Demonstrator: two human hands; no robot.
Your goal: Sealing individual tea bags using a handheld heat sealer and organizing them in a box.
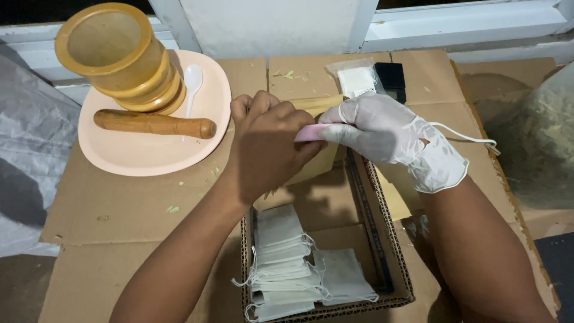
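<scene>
Above the cardboard box [391,263] of drawstring sachets [281,263], a brown paper pouch [317,106] is gripped by the bare left hand [266,146] while a pink scoop [311,133] is pinched in the gloved right hand [382,128], so filling seems underway and steady tipping is called for.

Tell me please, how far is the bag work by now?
Done, it seems: white drawstring bags lie stacked in the cardboard box. In hand: the left hand holds a tan pouch while the gloved right hand works a pink tool at it. Left: a clear packet of white bags waits behind.
</scene>
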